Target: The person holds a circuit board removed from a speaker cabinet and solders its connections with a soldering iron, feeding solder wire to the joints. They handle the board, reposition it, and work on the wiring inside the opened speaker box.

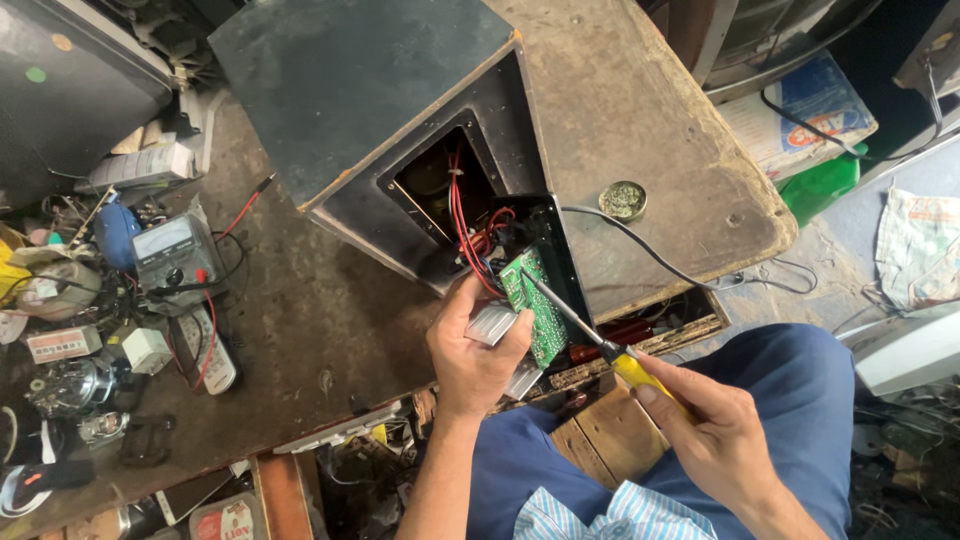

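Note:
My left hand [472,350] grips a silver heat sink [492,322] fixed to a green circuit board [537,300], held just outside the rear opening of a black speaker box [360,90]. Red wires [462,215] run from the board into the opening. My right hand [715,425] holds a screwdriver with a yellow handle [640,372]; its metal shaft [565,310] points up-left and its tip touches the top of the board.
The speaker box lies on a worn brown workbench [650,110]. A multimeter [175,255] with red and black leads, a remote and cluttered small parts fill the left. A round tin [623,199] and a black cable [660,260] lie right of the box.

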